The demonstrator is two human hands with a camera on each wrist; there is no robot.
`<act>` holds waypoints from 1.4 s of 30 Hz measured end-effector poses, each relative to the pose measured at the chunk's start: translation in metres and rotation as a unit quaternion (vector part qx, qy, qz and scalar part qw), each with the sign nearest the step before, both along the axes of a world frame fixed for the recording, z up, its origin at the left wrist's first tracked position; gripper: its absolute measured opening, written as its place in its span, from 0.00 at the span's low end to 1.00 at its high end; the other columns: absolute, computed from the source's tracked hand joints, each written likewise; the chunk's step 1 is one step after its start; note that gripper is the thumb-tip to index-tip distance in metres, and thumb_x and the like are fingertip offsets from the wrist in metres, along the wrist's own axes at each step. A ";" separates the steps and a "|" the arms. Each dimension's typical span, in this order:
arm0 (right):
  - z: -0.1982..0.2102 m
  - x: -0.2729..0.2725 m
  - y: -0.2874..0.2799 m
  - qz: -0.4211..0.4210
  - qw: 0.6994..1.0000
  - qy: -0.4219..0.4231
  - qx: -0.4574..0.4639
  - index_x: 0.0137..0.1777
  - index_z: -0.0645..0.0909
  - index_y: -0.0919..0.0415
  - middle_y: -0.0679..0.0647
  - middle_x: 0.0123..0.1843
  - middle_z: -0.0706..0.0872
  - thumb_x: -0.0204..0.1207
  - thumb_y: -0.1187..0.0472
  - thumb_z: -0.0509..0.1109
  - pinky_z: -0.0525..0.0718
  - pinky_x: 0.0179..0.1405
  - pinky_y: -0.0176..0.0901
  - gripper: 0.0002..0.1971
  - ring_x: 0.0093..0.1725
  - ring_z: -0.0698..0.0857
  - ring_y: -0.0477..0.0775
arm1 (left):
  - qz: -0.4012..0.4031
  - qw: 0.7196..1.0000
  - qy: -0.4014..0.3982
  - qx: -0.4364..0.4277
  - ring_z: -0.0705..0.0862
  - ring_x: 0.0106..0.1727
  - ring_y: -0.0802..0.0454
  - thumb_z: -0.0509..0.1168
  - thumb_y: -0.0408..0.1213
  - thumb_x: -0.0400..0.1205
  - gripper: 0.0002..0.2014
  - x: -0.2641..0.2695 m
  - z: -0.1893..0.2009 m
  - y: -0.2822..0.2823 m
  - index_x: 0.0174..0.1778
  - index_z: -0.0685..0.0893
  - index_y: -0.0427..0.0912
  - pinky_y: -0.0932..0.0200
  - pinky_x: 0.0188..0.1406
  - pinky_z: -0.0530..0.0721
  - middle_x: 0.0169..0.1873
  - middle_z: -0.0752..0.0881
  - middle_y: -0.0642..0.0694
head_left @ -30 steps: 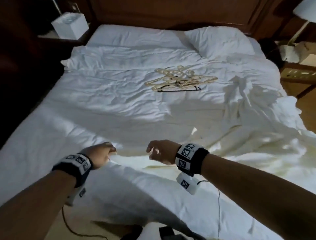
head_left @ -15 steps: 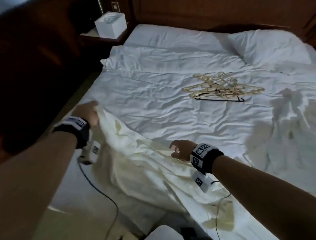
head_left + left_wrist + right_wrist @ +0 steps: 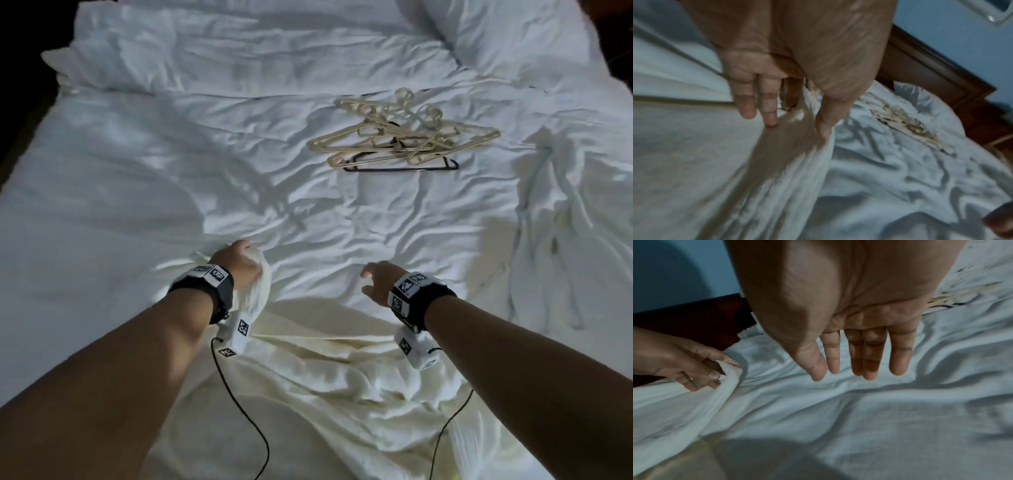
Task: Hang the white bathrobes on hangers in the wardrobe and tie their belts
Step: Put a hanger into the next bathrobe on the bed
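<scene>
A cream-white bathrobe point(image 3: 329, 370) lies spread over the near part of the bed. My left hand point(image 3: 241, 263) pinches a bunched fold of the bathrobe point(image 3: 797, 146) between thumb and fingers; the same grip on the fold point(image 3: 725, 382) shows in the right wrist view, with the left hand point(image 3: 694, 368) at the left. My right hand point(image 3: 376, 281) hovers over the sheet to the right with straight fingers point(image 3: 869, 360), holding nothing. A pile of beige hangers point(image 3: 400, 137) with one black hanger lies further up the bed. More white cloth point(image 3: 565, 212) lies crumpled at the right edge.
The white bed point(image 3: 171, 154) fills the view, with a pillow point(image 3: 513, 31) at the top right. Dark floor runs along the bed's left side. Thin black cables point(image 3: 239, 404) hang from both wrist units over the robe. A dark wooden headboard point(image 3: 931, 65) stands behind.
My left hand has carried the robe's edge from the bed's left side toward the middle. My right hand has let go and spread its fingers. The view has swung toward the bed's middle.
</scene>
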State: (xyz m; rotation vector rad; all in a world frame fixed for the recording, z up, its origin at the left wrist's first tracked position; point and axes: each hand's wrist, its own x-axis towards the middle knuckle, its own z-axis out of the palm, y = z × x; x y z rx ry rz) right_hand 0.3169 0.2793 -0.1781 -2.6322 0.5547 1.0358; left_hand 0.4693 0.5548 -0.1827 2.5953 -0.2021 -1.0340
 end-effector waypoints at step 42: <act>-0.098 0.288 -0.066 0.081 0.991 -0.088 -0.065 0.78 0.65 0.52 0.62 0.73 0.67 0.73 0.44 0.76 0.76 0.70 0.62 0.36 0.72 0.74 0.71 | -0.078 0.991 -0.009 0.106 0.88 0.53 0.38 0.72 0.26 0.71 0.17 0.104 -0.142 -0.043 0.53 0.91 0.48 0.53 0.59 0.85 0.48 0.90 0.37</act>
